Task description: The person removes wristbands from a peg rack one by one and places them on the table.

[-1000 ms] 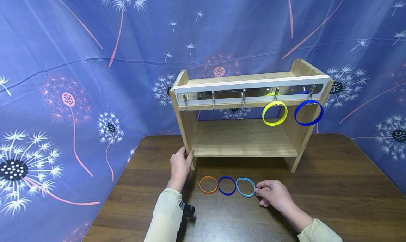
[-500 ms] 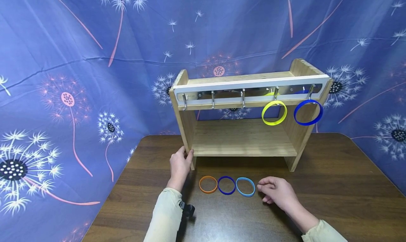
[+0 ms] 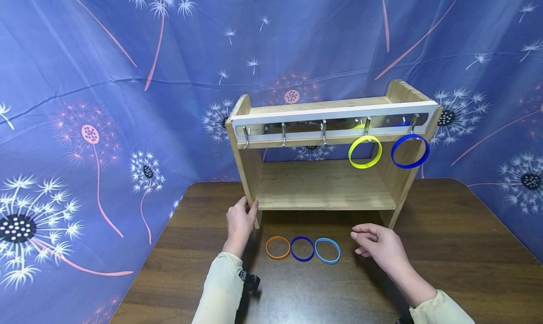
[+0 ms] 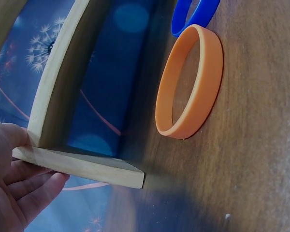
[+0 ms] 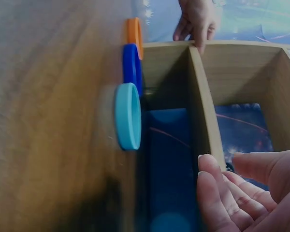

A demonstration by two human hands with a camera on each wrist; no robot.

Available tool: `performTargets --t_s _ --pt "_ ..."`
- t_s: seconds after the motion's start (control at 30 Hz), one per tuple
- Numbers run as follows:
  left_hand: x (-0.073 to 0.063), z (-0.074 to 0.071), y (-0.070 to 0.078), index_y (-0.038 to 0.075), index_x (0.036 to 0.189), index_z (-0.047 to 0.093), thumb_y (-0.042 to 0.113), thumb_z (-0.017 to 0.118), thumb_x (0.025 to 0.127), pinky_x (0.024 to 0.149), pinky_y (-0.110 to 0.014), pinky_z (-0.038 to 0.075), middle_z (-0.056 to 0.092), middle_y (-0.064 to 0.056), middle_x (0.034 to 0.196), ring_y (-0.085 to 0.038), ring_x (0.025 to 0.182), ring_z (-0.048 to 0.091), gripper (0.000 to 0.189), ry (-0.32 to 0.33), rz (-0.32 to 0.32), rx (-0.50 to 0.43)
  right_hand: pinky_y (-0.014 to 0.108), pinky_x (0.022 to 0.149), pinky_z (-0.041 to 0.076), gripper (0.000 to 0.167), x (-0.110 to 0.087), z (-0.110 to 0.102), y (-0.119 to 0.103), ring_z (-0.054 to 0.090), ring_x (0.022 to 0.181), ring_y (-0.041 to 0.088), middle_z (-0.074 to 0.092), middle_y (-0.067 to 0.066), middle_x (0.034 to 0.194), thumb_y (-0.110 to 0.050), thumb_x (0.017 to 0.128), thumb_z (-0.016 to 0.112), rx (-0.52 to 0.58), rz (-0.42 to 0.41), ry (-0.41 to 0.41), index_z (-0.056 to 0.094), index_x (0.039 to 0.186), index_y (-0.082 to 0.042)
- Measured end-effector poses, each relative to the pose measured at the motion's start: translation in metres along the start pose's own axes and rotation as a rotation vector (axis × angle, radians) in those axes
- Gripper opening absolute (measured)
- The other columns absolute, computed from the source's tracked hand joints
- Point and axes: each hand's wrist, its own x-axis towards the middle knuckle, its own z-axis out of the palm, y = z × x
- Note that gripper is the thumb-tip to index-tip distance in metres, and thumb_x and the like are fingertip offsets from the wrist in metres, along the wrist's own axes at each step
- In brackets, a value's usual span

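Note:
My left hand (image 3: 240, 221) grips the lower left side of a wooden shelf rack (image 3: 326, 185). In the left wrist view its thumb lies at the shelf board's front edge and its fingers behind the side panel. My right hand (image 3: 381, 248) hovers over the table, loosely curled and holding nothing. Left of it lie a light blue wristband (image 3: 327, 251), a dark blue wristband (image 3: 302, 248) and an orange wristband (image 3: 277, 247) in a row. From the rack's metal hooks hang a yellow wristband (image 3: 365, 152) and a blue wristband (image 3: 410, 151), both at the right.
Three hooks at the left of the white hook rail (image 3: 303, 126) carry no bands. The brown wooden table (image 3: 458, 239) bears the rack. Behind it hangs a blue cloth (image 3: 169, 55) with a dandelion print.
My right hand has drawn away from the light blue wristband, moving right and a little up. The left hand stays at the rack, and the wristbands keep their places.

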Motion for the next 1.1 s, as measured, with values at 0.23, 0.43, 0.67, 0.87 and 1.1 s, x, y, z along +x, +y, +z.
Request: performTargets --t_s 0.23,0.43,0.67,0.87,1.1 --pt "0.0 0.0 0.0 0.008 0.086 0.069 0.022 0.071 0.089 0.057 -0.04 0.049 0.07 -0.001 0.067 -0.02 0.059 0.064 0.014 -0.003 -0.008 -0.006 0.031 0.06 0.056 0.028 0.004 -0.01 -0.01 0.071 0.066 0.023 0.073 0.013 0.093 -0.013 0.092 0.067 -0.008 -0.072 0.036 0.064 0.113 0.005" --pt "-0.001 -0.001 0.001 0.008 0.088 0.07 0.021 0.071 0.089 0.057 -0.04 0.05 0.071 -0.003 0.07 -0.02 0.061 0.066 0.013 -0.011 -0.02 -0.007 0.033 0.06 0.056 0.03 0.008 -0.017 -0.02 0.071 0.066 0.02 0.073 0.013 0.091 -0.015 0.092 0.068 -0.009 -0.124 0.055 0.064 0.113 0.007" --pt "0.0 0.0 0.0 0.008 0.088 0.07 0.022 0.071 0.089 0.058 -0.04 0.05 0.072 -0.003 0.071 -0.02 0.062 0.066 0.014 -0.015 -0.023 -0.005 0.029 0.061 0.055 0.031 0.013 -0.026 -0.032 0.07 0.067 0.015 0.074 0.004 0.09 -0.016 0.093 0.067 -0.032 -0.198 0.073 0.064 0.114 0.007" --pt "0.0 0.0 0.001 0.009 0.086 0.07 0.022 0.071 0.089 0.059 -0.04 0.05 0.072 -0.003 0.071 -0.02 0.062 0.067 0.013 -0.017 -0.026 -0.002 0.027 0.063 0.055 0.033 0.016 -0.035 -0.048 0.071 0.07 0.016 0.074 -0.001 0.091 -0.018 0.094 0.065 -0.046 -0.251 0.087 0.063 0.117 0.006" --pt "0.0 -0.001 0.002 0.009 0.089 0.07 0.023 0.07 0.089 0.059 -0.039 0.05 0.072 -0.003 0.072 -0.019 0.062 0.066 0.014 -0.027 -0.043 0.0 0.026 0.062 0.055 0.036 0.023 -0.043 -0.063 0.071 0.072 0.017 0.073 -0.01 0.093 -0.023 0.095 0.065 -0.04 -0.269 0.096 0.063 0.12 0.002"
